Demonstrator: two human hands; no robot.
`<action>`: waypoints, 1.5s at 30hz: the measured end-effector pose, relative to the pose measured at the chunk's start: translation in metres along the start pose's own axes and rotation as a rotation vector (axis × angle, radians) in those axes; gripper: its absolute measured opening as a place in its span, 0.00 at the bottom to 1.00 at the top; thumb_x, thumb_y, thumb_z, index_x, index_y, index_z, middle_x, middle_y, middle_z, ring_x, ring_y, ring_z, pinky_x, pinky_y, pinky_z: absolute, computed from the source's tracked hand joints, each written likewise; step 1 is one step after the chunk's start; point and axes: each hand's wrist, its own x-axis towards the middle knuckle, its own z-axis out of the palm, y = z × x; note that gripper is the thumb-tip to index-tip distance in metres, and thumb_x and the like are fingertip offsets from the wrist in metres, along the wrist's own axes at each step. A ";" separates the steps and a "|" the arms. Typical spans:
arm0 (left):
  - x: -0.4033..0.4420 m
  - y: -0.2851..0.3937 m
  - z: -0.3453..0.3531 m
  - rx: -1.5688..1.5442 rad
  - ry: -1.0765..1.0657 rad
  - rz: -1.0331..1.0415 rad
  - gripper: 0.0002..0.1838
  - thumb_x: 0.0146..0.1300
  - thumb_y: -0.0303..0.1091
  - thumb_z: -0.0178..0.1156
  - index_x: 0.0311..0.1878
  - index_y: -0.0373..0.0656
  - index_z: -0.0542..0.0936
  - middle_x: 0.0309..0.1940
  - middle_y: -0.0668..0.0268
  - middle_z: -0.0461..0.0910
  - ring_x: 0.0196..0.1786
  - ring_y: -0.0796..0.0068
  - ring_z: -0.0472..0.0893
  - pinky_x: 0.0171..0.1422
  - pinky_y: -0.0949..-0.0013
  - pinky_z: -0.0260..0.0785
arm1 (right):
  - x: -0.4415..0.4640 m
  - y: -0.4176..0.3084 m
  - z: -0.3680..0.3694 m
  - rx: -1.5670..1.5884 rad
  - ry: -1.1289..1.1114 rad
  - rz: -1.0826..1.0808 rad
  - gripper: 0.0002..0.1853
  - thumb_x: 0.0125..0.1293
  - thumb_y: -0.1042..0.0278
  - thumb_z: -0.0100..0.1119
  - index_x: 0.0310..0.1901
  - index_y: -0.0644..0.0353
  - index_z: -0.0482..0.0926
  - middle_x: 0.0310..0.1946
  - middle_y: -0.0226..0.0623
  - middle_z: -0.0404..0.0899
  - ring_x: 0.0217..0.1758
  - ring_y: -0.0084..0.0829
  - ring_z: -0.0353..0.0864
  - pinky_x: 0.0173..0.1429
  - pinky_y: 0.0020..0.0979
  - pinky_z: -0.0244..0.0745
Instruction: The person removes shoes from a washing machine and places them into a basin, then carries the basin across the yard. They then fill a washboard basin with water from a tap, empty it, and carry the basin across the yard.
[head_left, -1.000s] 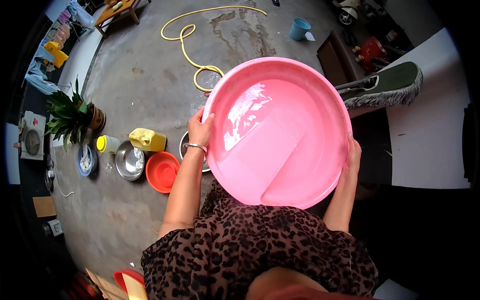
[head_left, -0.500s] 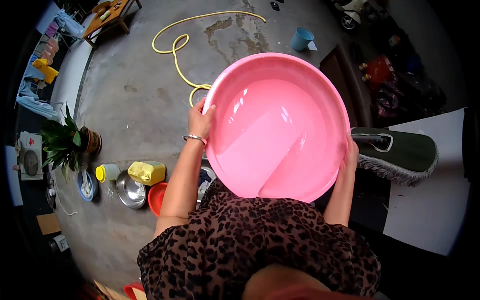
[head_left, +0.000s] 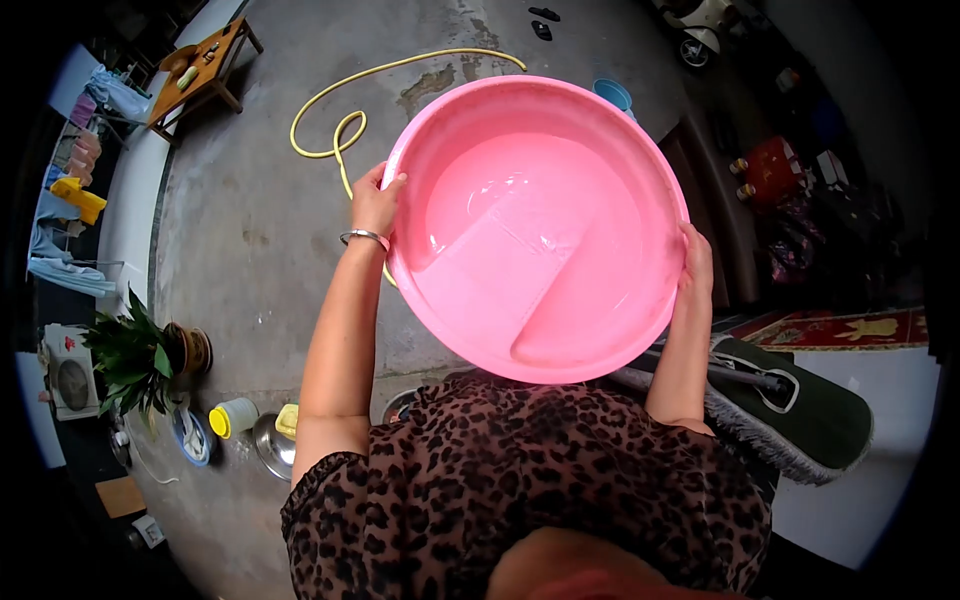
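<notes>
A large round pink washbasin [head_left: 610, 300] with a ridged washboard slope moulded into it is held up in front of my chest. Glints in its bottom look like a little water. On the left rim, my left hand [head_left: 375, 205] is closed, thumb over the edge, with a metal bangle on the wrist. My right hand [head_left: 697, 258] grips the opposite side; most of its fingers are hidden behind the basin wall. Past the basin's left side runs a yellow hose [head_left: 340, 165] on the concrete floor, partly covered by it.
Ahead are a wooden table [head_left: 215, 62], a blue bucket [head_left: 612, 95] and black slippers [head_left: 542, 30]. To the left stand a potted plant [head_left: 140, 355], a yellow-lidded jar [head_left: 235, 417] and a steel bowl [head_left: 272, 445]. A fringed mop [head_left: 800, 415] lies close on the right.
The view has shifted forward across the floor, and the hose and floor objects sit lower or farther under me. Both hands still carry the basin, now slightly higher and more left in view.
</notes>
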 end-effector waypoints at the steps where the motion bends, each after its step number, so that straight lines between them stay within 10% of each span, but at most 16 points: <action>1: 0.022 -0.002 0.005 -0.009 0.016 0.002 0.17 0.55 0.26 0.57 0.48 0.31 0.73 0.37 0.60 0.79 0.37 0.75 0.78 0.42 0.74 0.70 | 0.018 -0.004 0.017 0.023 -0.006 0.014 0.10 0.55 0.66 0.56 0.30 0.67 0.75 0.27 0.35 0.77 0.27 0.24 0.76 0.31 0.23 0.71; 17: 0.440 -0.030 0.109 -0.074 0.071 0.082 0.16 0.56 0.25 0.56 0.48 0.31 0.74 0.38 0.61 0.79 0.37 0.77 0.77 0.42 0.74 0.69 | 0.401 -0.051 0.250 0.095 -0.099 -0.016 0.13 0.55 0.65 0.57 0.35 0.67 0.75 0.31 0.35 0.77 0.34 0.24 0.76 0.38 0.24 0.71; 36: 1.036 0.003 0.212 -0.007 -0.075 0.021 0.17 0.54 0.23 0.57 0.49 0.31 0.74 0.38 0.61 0.79 0.37 0.76 0.77 0.42 0.74 0.70 | 0.850 -0.132 0.602 0.004 0.323 -0.106 0.13 0.54 0.64 0.57 0.35 0.68 0.75 0.32 0.36 0.76 0.32 0.26 0.75 0.38 0.25 0.71; 45: 1.312 0.066 0.261 -0.029 0.008 0.036 0.17 0.54 0.23 0.57 0.49 0.32 0.74 0.37 0.61 0.79 0.37 0.77 0.77 0.42 0.74 0.70 | 1.097 -0.188 0.759 0.066 0.078 -0.052 0.14 0.54 0.64 0.56 0.36 0.68 0.75 0.32 0.37 0.76 0.33 0.27 0.75 0.39 0.26 0.71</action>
